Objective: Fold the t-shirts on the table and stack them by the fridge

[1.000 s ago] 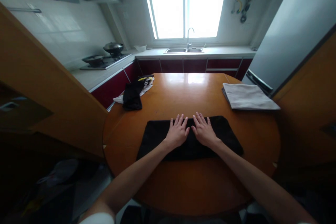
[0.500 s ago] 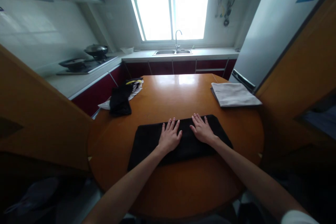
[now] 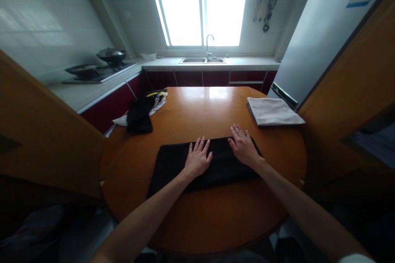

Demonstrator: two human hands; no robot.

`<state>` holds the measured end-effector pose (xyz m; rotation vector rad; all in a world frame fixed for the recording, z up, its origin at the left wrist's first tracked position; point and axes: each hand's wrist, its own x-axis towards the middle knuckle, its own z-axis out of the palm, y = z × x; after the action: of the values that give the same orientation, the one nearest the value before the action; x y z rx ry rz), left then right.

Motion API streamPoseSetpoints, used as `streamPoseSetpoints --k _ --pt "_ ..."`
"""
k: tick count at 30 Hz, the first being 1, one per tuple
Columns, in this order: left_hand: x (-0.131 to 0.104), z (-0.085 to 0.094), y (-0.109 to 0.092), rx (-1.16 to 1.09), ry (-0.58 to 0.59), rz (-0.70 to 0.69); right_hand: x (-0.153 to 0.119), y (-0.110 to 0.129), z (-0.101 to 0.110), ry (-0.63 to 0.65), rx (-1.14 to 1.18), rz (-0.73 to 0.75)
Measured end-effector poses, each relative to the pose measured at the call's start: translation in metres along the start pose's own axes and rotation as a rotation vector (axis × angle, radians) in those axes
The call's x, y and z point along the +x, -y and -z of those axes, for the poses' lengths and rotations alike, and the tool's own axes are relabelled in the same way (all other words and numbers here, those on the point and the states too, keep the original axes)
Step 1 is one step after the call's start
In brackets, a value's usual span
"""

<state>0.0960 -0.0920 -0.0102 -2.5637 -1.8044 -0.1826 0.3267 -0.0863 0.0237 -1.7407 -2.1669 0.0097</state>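
Note:
A folded black cloth [image 3: 173, 164] lies flat near the front of the round wooden table. My left hand [image 3: 197, 159] rests palm down on the middle of the cloth, its fingers spread. Over the cloth's right part is my right hand [image 3: 243, 146], palm down with fingers stretched out, the fingertips reaching past the far edge. Neither hand grips anything. Whether the right palm touches the cloth is not clear.
The wooden table [image 3: 203, 115] also bears a crumpled pile of dark and white clothes [image 3: 138, 116] at the back left and folded light grey cloths [image 3: 274, 111] at the back right. Beyond stand a counter with a sink [image 3: 202, 61], a stove [image 3: 101, 74] and a fridge [image 3: 317, 33].
My right hand has moved a little right and away from me, past the cloth's far edge. My left hand stays in nearly the same place on the cloth.

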Motion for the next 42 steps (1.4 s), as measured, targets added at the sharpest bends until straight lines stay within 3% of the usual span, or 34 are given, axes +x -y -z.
streamPoseSetpoints --k 2,5,9,14,17,21,25,27,29,32,35,38,42 --pt "-0.001 -0.002 0.000 -0.001 -0.006 0.000 0.003 0.024 -0.011 0.048 0.013 0.079" --pt "-0.001 -0.005 0.001 -0.011 -0.026 -0.008 0.008 0.036 -0.033 0.136 -0.005 0.088" --pt "-0.003 -0.005 0.001 -0.031 -0.041 -0.009 0.011 0.029 -0.054 0.178 -0.050 0.070" --pt "-0.007 -0.001 -0.004 -0.006 -0.103 0.007 0.010 0.025 -0.060 0.185 -0.065 0.067" --pt "-0.009 0.001 -0.006 -0.027 -0.068 0.021 0.010 0.024 -0.062 0.188 -0.070 0.063" --pt "-0.014 0.021 -0.001 -0.042 -0.047 0.052 0.010 0.022 -0.066 0.190 -0.065 0.066" --pt "-0.022 0.058 0.022 -0.015 -0.079 0.090 0.011 0.021 -0.067 0.193 -0.046 0.069" --pt "-0.028 0.067 0.040 0.012 -0.062 0.146 0.011 0.020 -0.068 0.192 -0.036 0.067" --pt "-0.036 0.063 0.059 0.054 -0.039 0.220 0.011 0.020 -0.068 0.191 -0.031 0.061" --pt "-0.050 0.041 0.083 0.108 -0.012 0.313 0.011 0.020 -0.070 0.188 -0.032 0.061" --pt "-0.058 0.026 0.093 0.107 0.019 0.344 0.011 0.019 -0.072 0.181 -0.035 0.069" --pt "-0.057 0.032 0.086 0.112 -0.011 0.347 0.011 0.020 -0.069 0.175 -0.029 0.068" --pt "-0.041 0.050 0.048 0.059 -0.066 0.198 0.009 0.027 -0.055 0.081 -0.008 0.086"
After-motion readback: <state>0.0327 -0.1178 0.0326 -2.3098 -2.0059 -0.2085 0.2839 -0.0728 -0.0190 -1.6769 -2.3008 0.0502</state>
